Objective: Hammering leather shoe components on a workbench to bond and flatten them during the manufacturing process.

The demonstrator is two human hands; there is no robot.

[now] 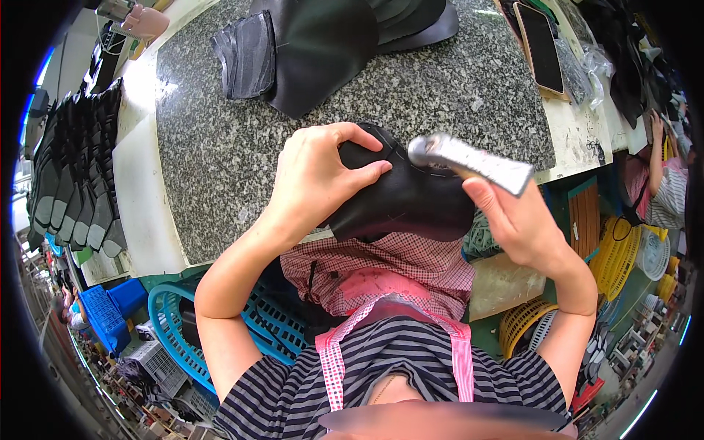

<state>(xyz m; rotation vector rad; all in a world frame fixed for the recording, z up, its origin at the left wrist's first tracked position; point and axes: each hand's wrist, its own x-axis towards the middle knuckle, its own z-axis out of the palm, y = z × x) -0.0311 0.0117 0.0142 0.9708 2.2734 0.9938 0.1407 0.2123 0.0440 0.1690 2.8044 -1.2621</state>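
Left hand point(315, 172): fingers slightly parted on leather point(414, 202)
Right hand point(524, 224): fingers curled round hammer point(477, 159)
Risk: stray blow may bruise left hand

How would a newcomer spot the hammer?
Find the large grey speckled stone slab. At its near edge, the left hand is on a black leather piece, and the right hand grips the hammer over that piece's right part. Though motion-blurred, it stands out as bright silver metal beside dull black leather.
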